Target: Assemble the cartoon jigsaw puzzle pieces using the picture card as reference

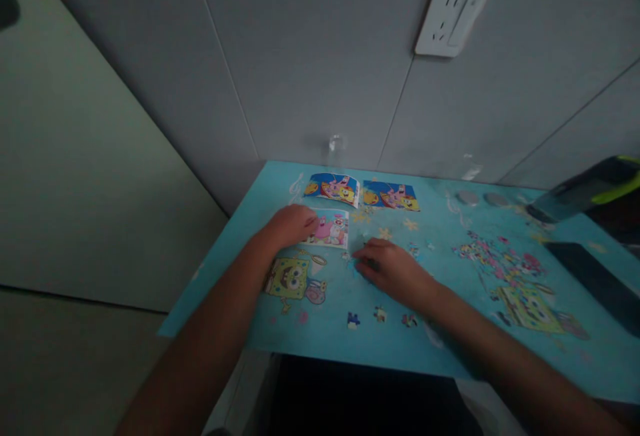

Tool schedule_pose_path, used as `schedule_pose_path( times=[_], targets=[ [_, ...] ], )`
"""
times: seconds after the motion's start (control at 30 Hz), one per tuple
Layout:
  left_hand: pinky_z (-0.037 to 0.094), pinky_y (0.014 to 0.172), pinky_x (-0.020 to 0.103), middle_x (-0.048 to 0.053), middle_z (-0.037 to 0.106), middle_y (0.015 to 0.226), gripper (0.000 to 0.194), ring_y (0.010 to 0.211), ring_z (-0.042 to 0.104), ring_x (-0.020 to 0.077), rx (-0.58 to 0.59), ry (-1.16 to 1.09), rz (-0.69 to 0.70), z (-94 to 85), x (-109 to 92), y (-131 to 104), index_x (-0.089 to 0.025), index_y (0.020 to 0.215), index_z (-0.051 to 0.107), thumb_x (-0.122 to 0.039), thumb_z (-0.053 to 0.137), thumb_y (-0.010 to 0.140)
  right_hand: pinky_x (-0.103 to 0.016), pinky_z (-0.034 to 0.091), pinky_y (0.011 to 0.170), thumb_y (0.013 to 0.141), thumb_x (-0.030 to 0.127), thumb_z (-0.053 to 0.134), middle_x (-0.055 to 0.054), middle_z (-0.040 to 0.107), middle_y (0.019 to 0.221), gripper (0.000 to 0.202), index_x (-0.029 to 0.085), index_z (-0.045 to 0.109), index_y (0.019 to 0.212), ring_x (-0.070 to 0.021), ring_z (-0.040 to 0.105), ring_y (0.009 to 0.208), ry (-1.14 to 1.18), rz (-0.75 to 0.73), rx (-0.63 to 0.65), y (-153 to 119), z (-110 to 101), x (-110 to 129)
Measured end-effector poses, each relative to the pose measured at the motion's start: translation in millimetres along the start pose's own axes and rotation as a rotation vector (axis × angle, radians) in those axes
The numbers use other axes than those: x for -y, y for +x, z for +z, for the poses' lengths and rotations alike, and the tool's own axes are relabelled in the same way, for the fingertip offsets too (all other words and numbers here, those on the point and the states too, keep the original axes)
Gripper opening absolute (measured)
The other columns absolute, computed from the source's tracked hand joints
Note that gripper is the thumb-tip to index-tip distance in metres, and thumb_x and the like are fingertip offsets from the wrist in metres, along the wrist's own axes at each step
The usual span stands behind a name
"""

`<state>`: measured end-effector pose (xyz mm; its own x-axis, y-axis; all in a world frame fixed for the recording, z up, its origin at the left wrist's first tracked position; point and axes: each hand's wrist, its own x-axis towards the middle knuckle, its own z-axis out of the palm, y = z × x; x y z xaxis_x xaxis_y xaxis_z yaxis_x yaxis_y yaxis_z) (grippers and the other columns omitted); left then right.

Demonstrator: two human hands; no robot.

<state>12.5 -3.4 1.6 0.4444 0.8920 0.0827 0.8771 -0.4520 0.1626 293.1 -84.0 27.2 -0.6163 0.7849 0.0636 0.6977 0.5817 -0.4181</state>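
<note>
Left hand (295, 224) rests over the left end of a picture card (333, 228), fingers bunched together; I can't tell from my feed whether it grips the card or just presses on it. The card lies flat on the blue table (310, 343), printed side up, pink figure showing. Right hand (377, 263) is low over the table just past the card's lower right corner, fingers curled in toward the thumb, gap narrow. Can't tell if a piece sits between those fingertips (dim and blurry from here). A small pale bit lies beside them, too small for me to identify. Behind the card, near the wall (300, 76), are two more picture cards: a bowed one (333, 189) and, just right of it, a flat one (391, 196), matching blue prints. Three loose puzzle pieces sit in a rough row toward the front edge: a blue-and-white piece (353, 320), a yellowish piece (380, 314) and a darker piece (409, 321), well apart from the card. On the right I've got a scattered heap of pieces (500, 256), mostly pink and white, with a dark slab (595, 283) beside it, two round discs (469, 198) farther back, and a tilted bottle (570, 189) near the table's right end.
</note>
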Motion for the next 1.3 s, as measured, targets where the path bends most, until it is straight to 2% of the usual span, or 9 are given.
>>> schedule_pose_path(
  times=[0.2, 0.43, 0.53, 0.63, 0.73, 0.83, 1.03, 1.17, 1.3],
  targets=[
    [0.030, 0.063, 0.032, 0.008, 0.068, 0.078, 0.043, 0.069, 0.057, 0.0197, 0.001, -0.001, -0.009, -0.9, -1.2, 0.3, -0.020, 0.073, 0.067, -0.044, 0.043, 0.099, -0.035, 0.050, 0.089, 0.093, 0.021, 0.065, -0.006, 0.070, 0.097, 0.016, 0.024, 0.076, 0.104, -0.0214, 0.066, 0.094, 0.060, 0.049, -0.033, -5.3, 4.3, -0.7],
    [0.032, 0.064, 0.032, 0.007, 0.067, 0.076, 0.044, 0.069, 0.056, 0.0198, 0.007, -0.004, 0.001, -0.4, -1.9, 0.2, -0.020, 0.072, 0.067, -0.045, 0.042, 0.099, -0.031, 0.049, 0.075, 0.089, 0.018, 0.068, -0.003, 0.072, 0.089, 0.007, 0.022, 0.073, 0.089, -0.0184, 0.065, 0.082, 0.173, 0.130, -0.106, -10.2, 5.7, -3.5],
    [0.030, 0.062, 0.032, 0.007, 0.067, 0.074, 0.045, 0.066, 0.055, 0.0193, 0.008, 0.000, 0.002, -0.3, -1.6, 0.2, -0.020, 0.070, 0.065, -0.046, 0.042, 0.099, -0.029, 0.049, 0.068, 0.093, 0.024, 0.063, -0.001, 0.072, 0.083, 0.010, 0.022, 0.073, 0.094, -0.0163, 0.064, 0.072, 0.213, 0.174, -0.127, -14.6, 1.1, -4.1],
    [0.030, 0.063, 0.032, 0.007, 0.067, 0.076, 0.043, 0.067, 0.055, 0.0188, 0.006, 0.005, 0.002, 0.4, -0.3, 0.6, -0.020, 0.071, 0.064, -0.045, 0.043, 0.099, -0.028, 0.048, 0.063, 0.096, 0.033, 0.061, -0.001, 0.072, 0.081, 0.016, 0.022, 0.072, 0.099, -0.0158, 0.063, 0.068, 0.316, 0.236, -0.229, -23.4, -8.6, -10.3],
    [0.031, 0.063, 0.031, 0.007, 0.067, 0.076, 0.042, 0.067, 0.055, 0.0189, 0.005, 0.004, -0.001, 1.1, 0.6, 1.0, -0.020, 0.071, 0.064, -0.044, 0.043, 0.098, -0.028, 0.050, 0.064, 0.093, 0.041, 0.066, -0.004, 0.073, 0.084, 0.022, 0.020, 0.070, 0.097, -0.0169, 0.065, 0.071, 0.471, 0.312, -0.351, -40.7, -20.8, -25.5],
    [0.031, 0.064, 0.031, 0.007, 0.067, 0.075, 0.041, 0.067, 0.055, 0.0191, 0.005, 0.002, -0.002, 1.2, 0.6, 1.0, -0.020, 0.071, 0.065, -0.043, 0.045, 0.098, -0.028, 0.050, 0.059, 0.090, 0.046, 0.068, -0.003, 0.072, 0.080, 0.027, 0.020, 0.069, 0.097, -0.0161, 0.064, 0.064, 0.542, 0.394, -0.348, -67.7, -31.3, -46.7],
    [0.028, 0.062, 0.031, 0.005, 0.065, 0.071, 0.043, 0.063, 0.051, 0.0178, 0.012, -0.002, -0.008, 1.0, 0.6, 0.8, -0.020, 0.069, 0.063, -0.045, 0.044, 0.098, -0.031, 0.055, 0.065, 0.091, 0.046, 0.064, -0.005, 0.076, 0.088, 0.027, 0.023, 0.074, 0.100, -0.0217, 0.071, 0.076, 0.315, 0.489, -0.340, -127.5, -43.1, -84.6],
    [0.027, 0.062, 0.032, 0.005, 0.063, 0.070, 0.043, 0.063, 0.049, 0.0180, 0.009, -0.008, -0.005, 2.0, 2.1, 1.1, -0.020, 0.068, 0.062, -0.045, 0.043, 0.098, -0.034, 0.057, 0.067, 0.094, 0.048, 0.062, -0.005, 0.077, 0.094, 0.029, 0.025, 0.074, 0.106, -0.0245, 0.073, 0.081, 0.204, 0.516, -0.345, -156.2, -44.3, -88.7],
    [0.026, 0.061, 0.032, 0.004, 0.060, 0.067, 0.045, 0.060, 0.047, 0.0170, 0.007, -0.021, -0.016, 0.8, 2.0, 0.2, -0.020, 0.066, 0.059, -0.048, 0.044, 0.097, -0.036, 0.057, 0.066, 0.095, 0.047, 0.061, -0.006, 0.077, 0.099, 0.028, 0.027, 0.075, 0.107, -0.0264, 0.073, 0.085, 0.143, 0.504, -0.310, -176.8, -36.5, -77.6]
  ],
)
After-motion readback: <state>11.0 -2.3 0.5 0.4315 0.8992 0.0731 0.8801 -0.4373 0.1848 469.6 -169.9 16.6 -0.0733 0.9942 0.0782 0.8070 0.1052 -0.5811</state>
